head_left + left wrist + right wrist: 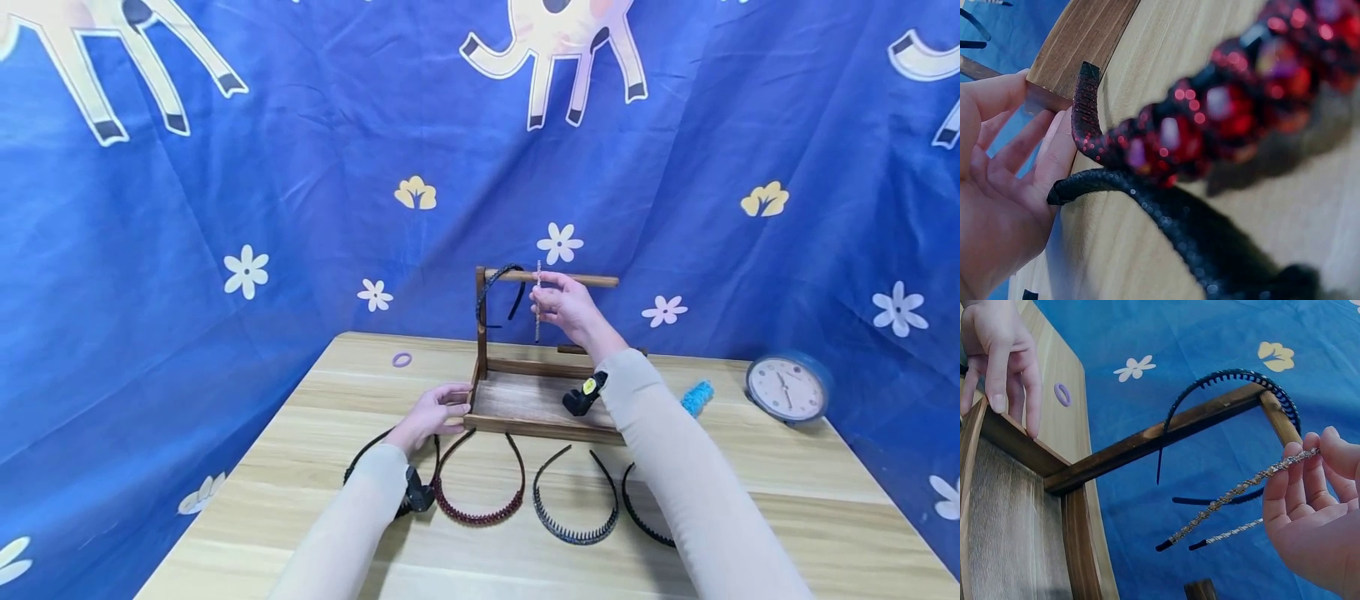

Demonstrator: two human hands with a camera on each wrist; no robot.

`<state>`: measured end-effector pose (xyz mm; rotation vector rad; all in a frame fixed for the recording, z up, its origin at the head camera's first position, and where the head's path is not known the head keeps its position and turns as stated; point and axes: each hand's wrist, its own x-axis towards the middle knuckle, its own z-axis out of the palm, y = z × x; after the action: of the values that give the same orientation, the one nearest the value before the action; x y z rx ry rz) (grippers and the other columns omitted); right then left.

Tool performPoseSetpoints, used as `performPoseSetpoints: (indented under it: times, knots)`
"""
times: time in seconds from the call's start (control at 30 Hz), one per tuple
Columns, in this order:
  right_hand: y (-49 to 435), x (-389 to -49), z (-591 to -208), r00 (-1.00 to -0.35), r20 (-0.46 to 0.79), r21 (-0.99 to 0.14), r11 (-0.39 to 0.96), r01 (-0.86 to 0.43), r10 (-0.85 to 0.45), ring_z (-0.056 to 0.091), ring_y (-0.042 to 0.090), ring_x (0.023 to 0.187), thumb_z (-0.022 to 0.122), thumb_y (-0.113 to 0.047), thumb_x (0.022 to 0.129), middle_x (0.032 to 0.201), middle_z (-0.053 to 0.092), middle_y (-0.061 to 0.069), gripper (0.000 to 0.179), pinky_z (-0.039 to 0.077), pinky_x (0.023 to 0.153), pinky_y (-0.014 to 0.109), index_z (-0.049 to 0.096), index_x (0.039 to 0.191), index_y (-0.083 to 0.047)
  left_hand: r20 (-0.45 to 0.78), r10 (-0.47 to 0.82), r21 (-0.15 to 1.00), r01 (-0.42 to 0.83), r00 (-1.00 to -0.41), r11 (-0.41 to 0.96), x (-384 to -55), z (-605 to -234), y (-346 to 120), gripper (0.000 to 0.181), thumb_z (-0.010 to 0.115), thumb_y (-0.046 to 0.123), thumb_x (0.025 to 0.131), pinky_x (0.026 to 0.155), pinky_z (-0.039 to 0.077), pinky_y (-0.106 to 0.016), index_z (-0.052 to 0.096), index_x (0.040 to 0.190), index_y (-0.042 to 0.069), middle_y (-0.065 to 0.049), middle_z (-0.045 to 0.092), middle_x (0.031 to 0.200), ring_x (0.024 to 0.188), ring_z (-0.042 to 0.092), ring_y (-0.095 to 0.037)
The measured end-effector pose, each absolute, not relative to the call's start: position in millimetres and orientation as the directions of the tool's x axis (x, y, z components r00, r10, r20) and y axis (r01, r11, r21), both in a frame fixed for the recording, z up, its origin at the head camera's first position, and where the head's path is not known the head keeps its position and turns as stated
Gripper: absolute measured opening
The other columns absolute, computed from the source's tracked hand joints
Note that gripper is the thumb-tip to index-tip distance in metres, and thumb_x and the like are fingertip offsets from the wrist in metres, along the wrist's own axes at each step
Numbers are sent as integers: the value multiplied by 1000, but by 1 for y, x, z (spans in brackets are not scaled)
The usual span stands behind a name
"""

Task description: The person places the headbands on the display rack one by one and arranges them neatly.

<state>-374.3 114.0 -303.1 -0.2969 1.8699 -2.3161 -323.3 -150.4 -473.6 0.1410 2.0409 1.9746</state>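
My right hand [572, 310] pinches a thin beaded headband [1229, 499], pale and sparkling with dark tips, by the upper rail of a wooden rack [592, 281]. Whether it rests on the rail is hidden by the fingers. A dark toothed headband [1235, 374] hangs over that rail near the post. Down at the rack tray's left front corner, my left hand [435, 410] touches the wood with extended fingers. Close below it in the left wrist view lie a red beaded headband [1179, 134] and a black glittery headband [1179, 231].
On the table a grey toothed headband [577, 536] and another black headband [647, 527] lie before the rack. A purple ring [402, 360] lies left. To the right are a blue coiled item [697, 398] and a round clock [787, 388]. A blue curtain [337, 167] hangs behind.
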Motion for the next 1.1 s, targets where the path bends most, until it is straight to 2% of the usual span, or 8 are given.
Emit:
performPoseSetpoints:
  times: [0.23,0.53,0.8,0.93,1.03,1.1]
  knots:
    - [103,-376,-303,-963,62,-980,-201,-9,-262,59,24,78,55,-5,93,91,60,8,43,50,73,34,46,134,-4,-87,309,996,-76,-947,46,-318,-469,-151,48,64,10,88,82,55,-42,48,133,6,-20,44,133,113,51,-32]
    - [93,-382,-307,-965,32,-986,-169,13,-260,59,21,75,56,-7,93,90,61,6,40,51,68,30,49,132,-8,-144,270,990,-138,-952,42,-320,-472,-150,47,59,1,89,84,53,-45,47,134,5,-19,43,136,118,47,-36]
    - [91,-383,-307,-967,16,-986,-166,28,-256,61,22,77,56,-7,92,96,60,10,40,52,76,35,49,132,-9,-96,299,995,-87,-949,43,-316,-470,-152,44,61,6,89,81,55,-41,49,132,8,-18,45,134,113,51,-32]
    - [90,-383,-308,-967,11,-985,-169,33,-254,61,21,76,56,-5,93,94,60,9,42,50,85,42,47,133,-6,-130,278,992,-123,-952,42,-318,-471,-151,44,59,3,90,83,54,-43,49,133,9,-17,43,136,117,47,-34]
    - [89,-382,-309,-967,10,-983,-178,36,-255,62,21,76,56,-5,93,100,59,15,40,46,94,48,48,132,-3,-152,258,988,-147,-954,40,-319,-472,-150,44,58,2,90,83,54,-44,49,133,8,-16,43,137,119,45,-35]
    - [88,-382,-310,-967,12,-983,-179,35,-255,63,21,77,56,-4,92,103,59,18,38,46,93,47,50,130,-2,-153,250,988,-148,-956,38,-319,-473,-150,44,58,2,90,83,54,-44,50,133,8,-16,44,136,118,46,-34]
